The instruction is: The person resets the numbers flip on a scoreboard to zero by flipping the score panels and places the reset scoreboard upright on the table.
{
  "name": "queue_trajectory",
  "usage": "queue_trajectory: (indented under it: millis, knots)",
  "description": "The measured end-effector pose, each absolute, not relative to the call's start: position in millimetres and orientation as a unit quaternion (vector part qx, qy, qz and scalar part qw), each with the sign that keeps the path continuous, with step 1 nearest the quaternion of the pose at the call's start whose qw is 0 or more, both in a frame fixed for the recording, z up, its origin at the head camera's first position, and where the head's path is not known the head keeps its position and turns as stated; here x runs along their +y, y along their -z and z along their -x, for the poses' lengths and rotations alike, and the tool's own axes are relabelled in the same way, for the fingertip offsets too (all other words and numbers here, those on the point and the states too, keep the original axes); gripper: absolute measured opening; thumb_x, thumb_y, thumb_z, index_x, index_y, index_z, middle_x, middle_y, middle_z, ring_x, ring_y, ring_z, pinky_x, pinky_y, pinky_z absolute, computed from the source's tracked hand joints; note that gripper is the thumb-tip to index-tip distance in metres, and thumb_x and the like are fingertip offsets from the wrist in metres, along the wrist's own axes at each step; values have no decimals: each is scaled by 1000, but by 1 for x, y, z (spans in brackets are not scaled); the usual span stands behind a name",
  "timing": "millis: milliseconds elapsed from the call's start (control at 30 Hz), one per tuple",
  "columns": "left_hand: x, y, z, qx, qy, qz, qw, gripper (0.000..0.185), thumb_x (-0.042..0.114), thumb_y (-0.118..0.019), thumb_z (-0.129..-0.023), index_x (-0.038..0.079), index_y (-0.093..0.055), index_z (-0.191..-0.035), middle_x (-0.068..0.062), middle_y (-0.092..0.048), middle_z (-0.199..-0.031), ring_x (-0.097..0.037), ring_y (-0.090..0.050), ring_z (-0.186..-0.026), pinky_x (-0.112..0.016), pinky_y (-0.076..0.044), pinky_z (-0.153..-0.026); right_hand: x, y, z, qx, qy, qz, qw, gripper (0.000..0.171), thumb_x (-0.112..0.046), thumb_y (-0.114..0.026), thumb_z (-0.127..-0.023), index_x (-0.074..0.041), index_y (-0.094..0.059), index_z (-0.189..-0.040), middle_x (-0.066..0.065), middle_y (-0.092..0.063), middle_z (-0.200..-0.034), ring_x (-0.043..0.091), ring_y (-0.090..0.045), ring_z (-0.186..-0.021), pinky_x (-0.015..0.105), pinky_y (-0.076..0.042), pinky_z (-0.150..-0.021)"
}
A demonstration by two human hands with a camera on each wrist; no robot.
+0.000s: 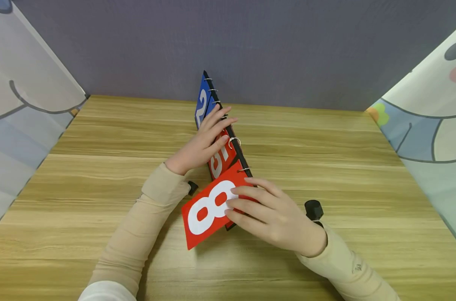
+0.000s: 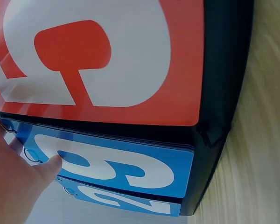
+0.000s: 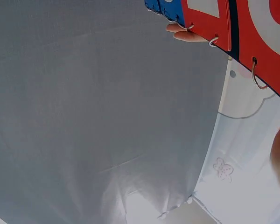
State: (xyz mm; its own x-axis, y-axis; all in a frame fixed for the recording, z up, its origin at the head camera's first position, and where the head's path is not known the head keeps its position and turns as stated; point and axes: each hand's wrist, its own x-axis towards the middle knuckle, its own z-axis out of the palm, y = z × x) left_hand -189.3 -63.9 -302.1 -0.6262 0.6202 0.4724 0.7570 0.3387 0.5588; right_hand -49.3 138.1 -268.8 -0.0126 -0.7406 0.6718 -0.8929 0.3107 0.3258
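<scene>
Head view. A flip scoreboard (image 1: 222, 138) stands on edge near the middle of the wooden bench (image 1: 326, 167), its black frame and metal rings running away from the camera. The left hand (image 1: 203, 142) lies with straight, relaxed fingers against the red cards near the ring edge, just in front of the blue card marked 2 (image 1: 201, 106). The right hand (image 1: 267, 215) holds the red card marked 8 (image 1: 211, 207) at its near edge, fingers laid over the face; the thumb is hidden, so the exact grip cannot be told. This card is swung outward and tilted, still on its ring. Two black knobs (image 1: 313, 209) sit on the bench beside the wrists. Printed fabric screens (image 1: 28, 96) stand at either side, a grey wall behind.

Left wrist view. Close up, a red card (image 2: 102, 60) lies above two blue cards (image 2: 112, 168), all against the black frame (image 2: 224, 93); a fingertip of the left hand (image 2: 53, 164) touches the upper blue card.

Right wrist view. Red cards (image 3: 256, 28) on metal rings fill the upper right corner, with fingertips (image 3: 184, 35) at their edge; grey wall fills the rest.
</scene>
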Motion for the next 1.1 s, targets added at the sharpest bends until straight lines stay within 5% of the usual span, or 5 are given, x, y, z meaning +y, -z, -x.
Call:
queue_trajectory:
  millis: [200,467,700,933,1100]
  knots:
    - [-63,303,189,-811,391,425,91,61,48,-25,-101,6,-40,-141,-13,-17,-156,-27,4,-147,-49,-1,-117,140,272,47,-758,-33,-568,318,30,-3,-41,-99,-11,-69,-92,2,-68,-97,23,-61,-103,41,-43,-100]
    - [-63,303,189,-815,387,423,85,57,46,-26,-102,8,-39,-142,-11,-16,-157,-23,6,-147,-48,-1,-118,141,273,45,-780,-3,-550,297,39,-3,-34,-100,-11,-68,-86,1,-67,-92,23,-61,-100,41,-43,-100]
    - [-63,303,190,-812,390,424,90,60,49,-23,-101,8,-39,-142,-15,-18,-155,-25,5,-147,-49,-1,-118,141,271,45,-776,-12,-560,289,23,-19,-49,-95,-12,-68,-83,-1,-66,-86,21,-60,-94,38,-43,-98]
    - [-64,302,189,-815,390,421,80,58,48,-25,-101,9,-38,-143,-12,-16,-157,-24,6,-147,-50,-2,-117,154,257,58,-720,-208,-573,331,25,-28,-58,-94,-7,-68,-87,5,-66,-88,26,-59,-91,39,-46,-89]
    - [-64,302,189,-818,389,417,74,57,45,-27,-102,8,-38,-143,-11,-15,-157,-24,7,-147,-51,-2,-117,182,255,79,-760,-363,-491,224,41,-40,-58,-92,-2,-69,-97,10,-66,-96,20,-56,-99,25,-41,-95]
